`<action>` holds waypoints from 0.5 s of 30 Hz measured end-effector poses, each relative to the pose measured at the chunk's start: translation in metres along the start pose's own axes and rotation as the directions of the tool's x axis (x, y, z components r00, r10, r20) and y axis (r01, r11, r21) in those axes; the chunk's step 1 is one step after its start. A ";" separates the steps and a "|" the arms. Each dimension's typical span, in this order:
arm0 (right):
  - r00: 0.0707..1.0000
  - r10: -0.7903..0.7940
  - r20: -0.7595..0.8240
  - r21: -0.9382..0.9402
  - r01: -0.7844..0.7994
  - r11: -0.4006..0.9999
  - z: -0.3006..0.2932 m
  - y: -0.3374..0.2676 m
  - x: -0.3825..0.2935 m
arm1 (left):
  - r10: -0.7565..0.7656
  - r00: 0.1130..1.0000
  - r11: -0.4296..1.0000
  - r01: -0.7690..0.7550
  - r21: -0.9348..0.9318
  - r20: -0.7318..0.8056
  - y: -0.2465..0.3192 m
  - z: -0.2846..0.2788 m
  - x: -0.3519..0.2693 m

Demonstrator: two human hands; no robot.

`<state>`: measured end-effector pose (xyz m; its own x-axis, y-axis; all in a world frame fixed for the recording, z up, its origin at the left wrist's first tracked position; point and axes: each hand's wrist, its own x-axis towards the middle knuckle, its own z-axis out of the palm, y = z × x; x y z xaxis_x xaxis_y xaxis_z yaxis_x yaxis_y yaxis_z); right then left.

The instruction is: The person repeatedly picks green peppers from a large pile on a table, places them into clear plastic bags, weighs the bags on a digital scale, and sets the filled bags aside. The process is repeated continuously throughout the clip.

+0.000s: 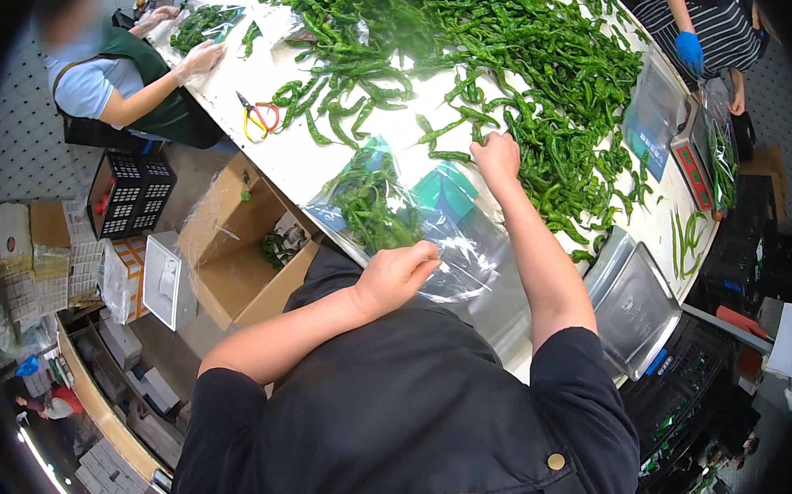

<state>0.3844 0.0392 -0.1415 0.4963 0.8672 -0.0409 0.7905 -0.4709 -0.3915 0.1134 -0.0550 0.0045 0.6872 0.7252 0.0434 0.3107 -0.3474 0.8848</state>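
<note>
My left hand (397, 275) pinches the open end of a clear plastic bag (460, 262) at the table's near edge. Inside that bag lie several long green peppers (372, 200), towards its far end. My right hand (497, 159) reaches to the near edge of a large heap of green peppers (557, 114). Its fingers are curled, with one pepper (477, 133) right at the fingertips; whether they grip it is hidden. Flat beside the filled bag is another clear bag with a blue-green print (445, 188).
Red-and-yellow-handled scissors (260, 119) lie at left. A co-worker's gloved hand (201, 61) touches another pepper bag (208, 26). At right stand a digital scale (692, 161) and a metal tray (636, 312). An open cardboard box (244, 250) sits below the table's left edge.
</note>
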 end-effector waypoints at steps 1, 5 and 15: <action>0.996 0.089 0.020 0.149 -0.091 0.985 -0.001 -0.006 -0.003 | -0.022 1.000 1.000 0.022 -0.004 0.016 0.000 0.000 -0.001; 0.967 0.237 0.094 0.648 -0.240 0.723 -0.028 -0.051 -0.028 | -0.083 0.994 0.996 0.085 -0.035 0.066 0.000 0.002 -0.004; 0.908 -0.418 0.043 0.507 0.341 0.792 -0.039 -0.128 -0.026 | -0.028 0.991 1.000 0.026 0.015 0.128 -0.004 0.006 -0.007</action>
<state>0.2843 0.0709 -0.0542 0.1048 0.9907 0.0869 0.6135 0.0044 -0.7897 0.1117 -0.0622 -0.0020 0.7567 0.6525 -0.0410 0.3382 -0.3369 0.8787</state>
